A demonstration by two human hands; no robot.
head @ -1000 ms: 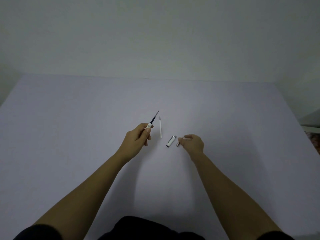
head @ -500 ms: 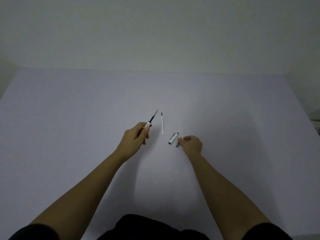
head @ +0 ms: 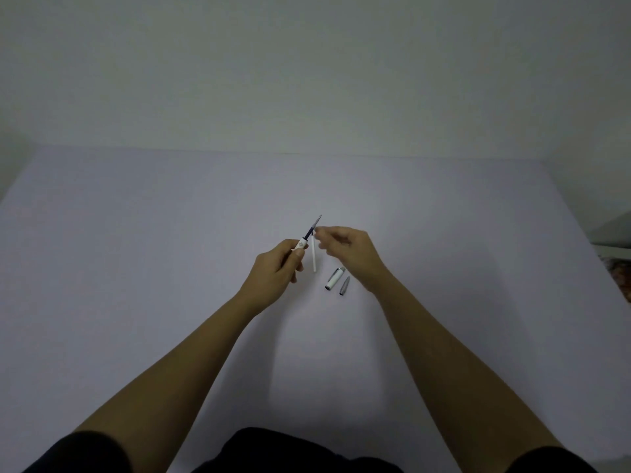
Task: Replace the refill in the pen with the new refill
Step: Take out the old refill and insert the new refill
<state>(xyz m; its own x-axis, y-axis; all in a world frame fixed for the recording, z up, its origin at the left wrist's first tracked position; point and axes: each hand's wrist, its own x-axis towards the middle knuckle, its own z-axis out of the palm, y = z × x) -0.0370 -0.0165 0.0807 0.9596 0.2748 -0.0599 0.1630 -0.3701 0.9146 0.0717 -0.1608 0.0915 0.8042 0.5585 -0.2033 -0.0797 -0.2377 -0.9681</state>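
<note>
The scene is dim and flat, with a cool grey-violet cast over the table (head: 136, 268) and a greenish grey on the wall (head: 307, 63) behind. Soft, faint shadows lie on the table beside both forearms, with no glare anywhere. The wide lens bends the table's edges outward, and fine detail looks soft.

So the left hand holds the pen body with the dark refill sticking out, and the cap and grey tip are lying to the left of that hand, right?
Not quite. The head view shows the cap and grey tip lying to the right of the left hand, below the right hand. The pen body and dark refill are as you say.
</note>
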